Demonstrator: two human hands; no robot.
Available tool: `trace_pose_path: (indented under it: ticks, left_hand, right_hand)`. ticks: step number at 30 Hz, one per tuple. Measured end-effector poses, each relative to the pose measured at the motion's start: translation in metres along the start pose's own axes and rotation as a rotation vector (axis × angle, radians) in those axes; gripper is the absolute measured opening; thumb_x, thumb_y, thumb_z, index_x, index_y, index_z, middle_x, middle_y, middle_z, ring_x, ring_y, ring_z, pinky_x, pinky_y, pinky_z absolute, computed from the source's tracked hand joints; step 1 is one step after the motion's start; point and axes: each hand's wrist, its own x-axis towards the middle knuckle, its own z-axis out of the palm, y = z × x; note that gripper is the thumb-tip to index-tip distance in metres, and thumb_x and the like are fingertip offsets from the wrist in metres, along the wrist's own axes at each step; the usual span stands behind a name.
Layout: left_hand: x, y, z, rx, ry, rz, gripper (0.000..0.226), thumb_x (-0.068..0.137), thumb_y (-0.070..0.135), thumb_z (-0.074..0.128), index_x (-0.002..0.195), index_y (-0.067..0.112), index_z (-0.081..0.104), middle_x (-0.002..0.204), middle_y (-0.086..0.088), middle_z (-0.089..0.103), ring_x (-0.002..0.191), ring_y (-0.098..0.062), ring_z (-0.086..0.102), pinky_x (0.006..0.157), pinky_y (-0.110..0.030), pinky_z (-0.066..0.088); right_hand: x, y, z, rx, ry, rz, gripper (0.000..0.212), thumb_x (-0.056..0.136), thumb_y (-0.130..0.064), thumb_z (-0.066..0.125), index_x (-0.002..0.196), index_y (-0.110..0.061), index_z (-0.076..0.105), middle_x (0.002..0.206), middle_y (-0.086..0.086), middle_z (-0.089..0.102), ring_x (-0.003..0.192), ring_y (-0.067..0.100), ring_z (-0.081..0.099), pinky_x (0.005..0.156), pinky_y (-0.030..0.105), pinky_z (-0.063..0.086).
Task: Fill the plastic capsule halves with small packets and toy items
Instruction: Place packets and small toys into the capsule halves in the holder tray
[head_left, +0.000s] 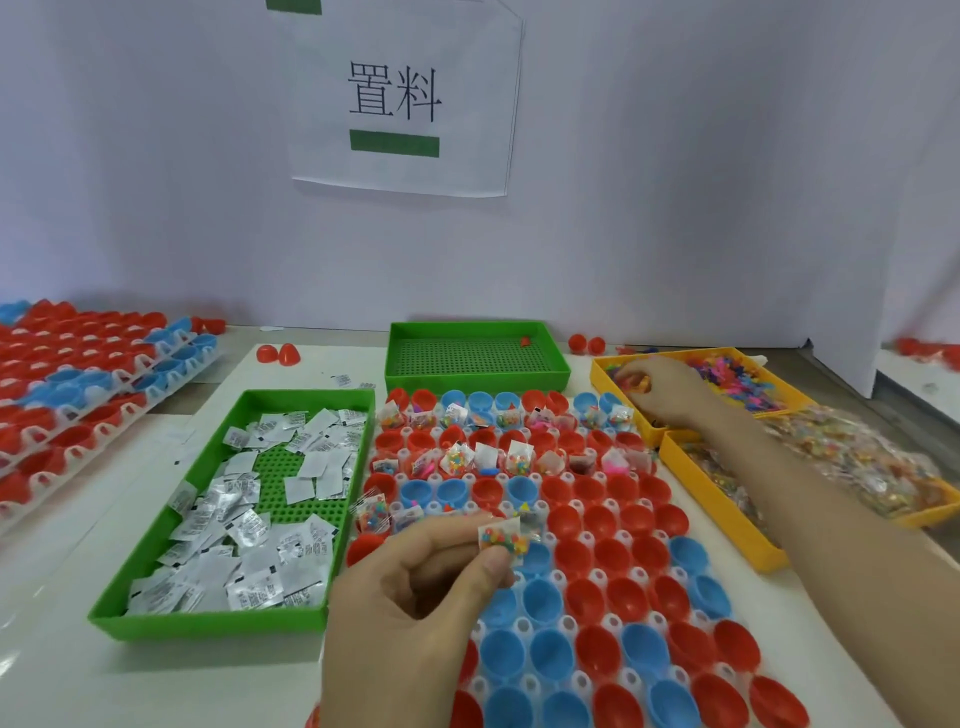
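Red and blue capsule halves are sitting racked on the surface. The left hand is pinching a bead packet just above them. The right hand is gripping toys in the yellow bin.

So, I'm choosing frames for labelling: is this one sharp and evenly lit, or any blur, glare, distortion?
Head view: soft, even light, faint shadows; mild glare on the glossy white table; wide-angle bending towards the edges; the right hand over the yellow plastic tray is slightly blurred.

Single head-worn wide-angle view, facing forward and down, close over the capsule tray, wall ahead
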Motion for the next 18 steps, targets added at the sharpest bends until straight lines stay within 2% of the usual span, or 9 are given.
trace_pose_path:
  ticks: [3,5,8,11,13,16,18]
  left_hand:
    - [0.004,0.004,-0.003,-0.016,0.001,0.006,0.024,0.055,0.016,0.075,0.074,0.029,0.082,0.070,-0.012,0.076,0.065,-0.023,0.075,0.061,-0.020,0.059]
    - [0.005,0.007,-0.003,-0.020,-0.008,0.017,0.025,0.055,0.015,0.074,0.075,0.028,0.082,0.071,-0.012,0.076,0.065,-0.023,0.075,0.060,-0.020,0.058]
    - [0.004,0.011,-0.003,0.003,-0.048,0.033,0.023,0.057,0.019,0.074,0.075,0.031,0.082,0.071,-0.010,0.076,0.068,-0.022,0.076,0.062,-0.019,0.058]
    - [0.003,0.014,-0.002,0.011,-0.070,0.045,0.022,0.057,0.024,0.074,0.076,0.033,0.082,0.075,-0.006,0.078,0.072,-0.020,0.076,0.063,-0.017,0.057]
    - [0.002,0.015,-0.002,0.023,-0.071,0.062,0.022,0.058,0.026,0.074,0.078,0.032,0.082,0.077,-0.005,0.078,0.074,-0.019,0.076,0.065,-0.016,0.056]
    - [-0.001,0.015,0.000,0.045,-0.042,0.090,0.020,0.061,0.022,0.074,0.076,0.033,0.082,0.077,-0.007,0.077,0.072,-0.021,0.075,0.065,-0.016,0.056]
    - [-0.004,0.018,0.002,0.044,-0.029,0.100,0.021,0.061,0.021,0.074,0.076,0.033,0.082,0.077,-0.007,0.077,0.068,-0.020,0.074,0.063,-0.016,0.055]
  right_hand:
    - [0.003,0.002,0.006,0.031,0.047,0.006,0.014,0.092,-0.017,0.066,0.103,-0.018,0.075,0.109,0.004,0.072,0.090,0.017,0.061,0.077,0.033,0.050]
    - [0.003,0.007,0.008,0.031,0.064,0.013,0.013,0.093,-0.017,0.066,0.103,-0.015,0.076,0.106,0.004,0.072,0.084,0.013,0.057,0.073,0.029,0.045]
    - [0.002,0.014,0.005,0.018,0.068,0.023,0.016,0.097,-0.023,0.064,0.100,-0.016,0.078,0.100,0.001,0.073,0.083,0.015,0.059,0.073,0.030,0.043]
    - [-0.002,0.019,0.000,0.039,0.078,0.053,0.025,0.099,-0.022,0.058,0.082,-0.014,0.074,0.086,0.007,0.072,0.080,0.027,0.062,0.066,0.033,0.042]
    - [-0.009,0.018,-0.003,0.097,0.118,0.079,0.025,0.100,-0.019,0.058,0.087,-0.008,0.075,0.090,0.012,0.072,0.082,0.027,0.062,0.068,0.034,0.042]
    - [-0.027,-0.002,-0.018,0.199,0.218,0.037,0.021,0.099,-0.020,0.061,0.100,-0.008,0.078,0.093,0.008,0.072,0.081,0.020,0.058,0.066,0.030,0.037]
    - [-0.044,-0.027,-0.034,0.267,0.216,-0.034,0.022,0.098,-0.023,0.061,0.095,-0.011,0.078,0.085,0.007,0.072,0.077,0.023,0.062,0.064,0.030,0.041]
